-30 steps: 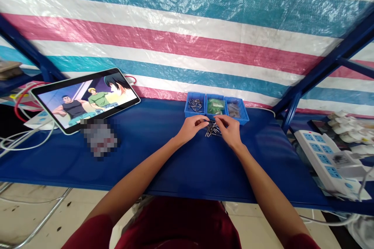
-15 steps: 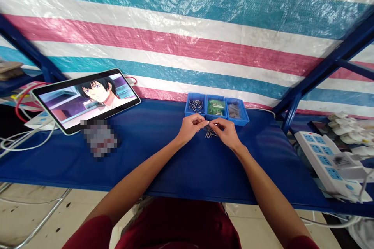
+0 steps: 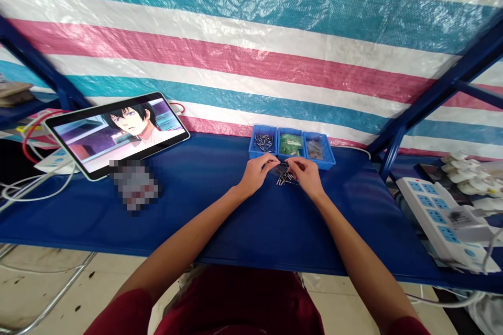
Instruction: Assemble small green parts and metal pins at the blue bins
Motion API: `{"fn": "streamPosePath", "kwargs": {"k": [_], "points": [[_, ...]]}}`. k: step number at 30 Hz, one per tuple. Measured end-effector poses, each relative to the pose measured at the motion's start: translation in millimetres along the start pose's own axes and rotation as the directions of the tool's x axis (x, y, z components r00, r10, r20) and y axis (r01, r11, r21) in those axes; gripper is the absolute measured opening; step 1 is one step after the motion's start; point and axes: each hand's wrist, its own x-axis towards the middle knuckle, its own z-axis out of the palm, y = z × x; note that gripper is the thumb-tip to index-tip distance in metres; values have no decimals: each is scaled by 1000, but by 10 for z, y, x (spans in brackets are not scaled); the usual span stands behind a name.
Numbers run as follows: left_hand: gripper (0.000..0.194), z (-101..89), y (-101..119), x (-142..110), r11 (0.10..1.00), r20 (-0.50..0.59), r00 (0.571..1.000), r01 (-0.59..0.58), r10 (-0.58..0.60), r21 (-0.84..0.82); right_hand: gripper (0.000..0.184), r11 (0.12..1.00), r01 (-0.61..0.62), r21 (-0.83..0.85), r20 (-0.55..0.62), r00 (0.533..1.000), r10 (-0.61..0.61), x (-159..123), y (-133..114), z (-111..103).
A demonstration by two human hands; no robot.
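Observation:
My left hand point(image 3: 256, 174) is closed in a pinch, thumb against fingertips, just in front of the blue bins. Facing it, my right hand point(image 3: 308, 175) also pinches with thumb and fingers. A small dark piece seems to lie between the fingertips, too small to name. Under and between the hands is a loose pile of thin metal pin-like parts point(image 3: 283, 178), partly hidden by my right fingers. Similar metal parts fill the left blue bin point(image 3: 251, 153). The middle blue bin point(image 3: 280, 154) holds green and white material, and the right blue bin point(image 3: 330, 159) holds clear or greyish small pieces.
A tablet point(image 3: 93, 174) playing a cartoon leans at the left of the blue table point(image 3: 220, 230), with cables beside it and a blurred-out object in front. White power strips point(image 3: 426, 217) lie at the right. A striped plastic sheet point(image 3: 251, 63) hangs behind, between blue metal posts.
My hands have moved slightly apart; their fingertips met before, and a small gap now shows. More of the metal pile is visible. The tablet picture has changed a little.

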Motion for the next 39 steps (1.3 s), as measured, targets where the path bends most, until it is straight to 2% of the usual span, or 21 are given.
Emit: {"fn": "streamPosePath", "kwargs": {"k": [3,8,14,17,23,30,32,35,39], "points": [[25,-24,-15,-5,996,40,999,-22,19,87,32,999,21,-45,-34,999,-22,3,7,-18],[26,-43,7,12,999,23,999,32,-33,31,31,998,54,-23,-20,998,-55,-20,-8,-13],[27,-75,26,44,998,15,999,-36,36,43,30,999,39,-8,-16,999,-39,-8,-2,-23],[28,-70,12,36,999,23,999,-26,25,46,28,1000,29,-11,28,999,-29,-4,-3,-23],[21,-47,15,20,1000,16,1000,3,-3,-7,29,1000,18,-10,199,980,-15,-47,-34,21],[29,-49,42,-16,999,53,999,-10,8,38,31,999,37,-32,219,975,-29,-37,-1,28],[29,-51,26,1,996,39,999,-27,24,86,32,997,46,-59,201,979,-33,-33,8,27],[29,-74,-28,127,966,-40,997,-53,66,253,32,991,58,-124,120,992,-43,-28,12,14],[28,-139,-96,375,837,-65,992,-52,104,545,26,958,74,-278,-10,997,-80,-10,19,-28]]}}
